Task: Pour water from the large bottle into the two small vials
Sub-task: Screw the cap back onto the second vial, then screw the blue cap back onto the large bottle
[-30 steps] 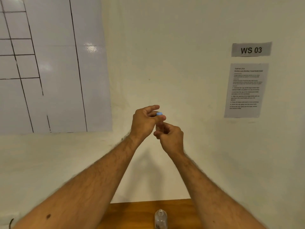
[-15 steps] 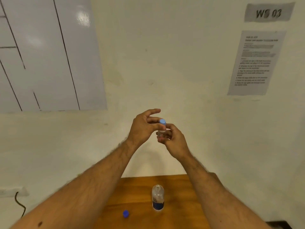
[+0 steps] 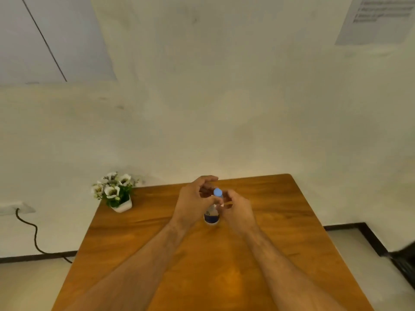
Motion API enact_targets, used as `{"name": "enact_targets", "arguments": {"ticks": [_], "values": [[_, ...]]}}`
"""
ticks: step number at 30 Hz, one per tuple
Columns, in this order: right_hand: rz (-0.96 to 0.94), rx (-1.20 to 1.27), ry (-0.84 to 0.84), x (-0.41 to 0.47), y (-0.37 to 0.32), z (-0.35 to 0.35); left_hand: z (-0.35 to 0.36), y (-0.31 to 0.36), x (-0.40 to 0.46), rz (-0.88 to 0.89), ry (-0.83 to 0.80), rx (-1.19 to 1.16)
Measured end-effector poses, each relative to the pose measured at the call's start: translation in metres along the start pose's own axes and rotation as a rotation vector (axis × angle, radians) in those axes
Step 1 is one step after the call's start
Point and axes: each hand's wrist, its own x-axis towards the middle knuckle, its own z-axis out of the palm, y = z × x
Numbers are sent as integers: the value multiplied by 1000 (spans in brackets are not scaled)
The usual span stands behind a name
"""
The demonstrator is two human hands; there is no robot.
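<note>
Above the middle of the wooden table (image 3: 280, 254), in the head camera's single view, both hands met around a small vial (image 3: 219, 199) topped with a blue cap (image 3: 217, 192). The left hand (image 3: 193, 204) had thumb and forefinger pinched near the cap, the other fingers curled loosely above; the right hand (image 3: 238, 209) closed on the vial's body from the other side. Whether the cap was being loosened or tightened could not be told, and the glass itself was mostly hidden between the fingers. Directly below the hands stood the large bottle (image 3: 211, 217), upright on the table, only its lower body and dark label showing; its neck and mouth were covered by the hands, so whether it was capped could not be told. A second vial was not visible. A small pot of white flowers (image 3: 115, 191) sat at the table's far left corner, well apart from the work.

The vial looked light, rigid and probably smooth, so it would likely slip or tip easily; holding it low on the body while turning the cap at its rim seemed the safest hold. The bottle, being larger and holding water, would be heavier and best taken around its middle.
</note>
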Motion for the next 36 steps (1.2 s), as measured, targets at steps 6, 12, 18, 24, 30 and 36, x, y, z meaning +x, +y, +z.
{"name": "enact_targets", "arguments": {"ticks": [6, 12, 18, 24, 30, 36], "values": [[71, -120, -81, -20, 57, 32, 29, -64, -26, -147, -47, -8], [187, -232, -215, -37, 106, 59, 57, -111, -57, -288, -122, -33], [248, -251, -243, -49, 126, 72, 67, -132, -71, -366, -166, -22], [275, -246, -262, -53, 130, 76, 68, -137, -74, -330, -203, 40], [326, -239, -327, -49, 131, 72, 60, -137, -69, -295, -172, 102], [321, -137, -207, -22, 118, 52, 34, -132, -32, -300, -60, 193]]}}
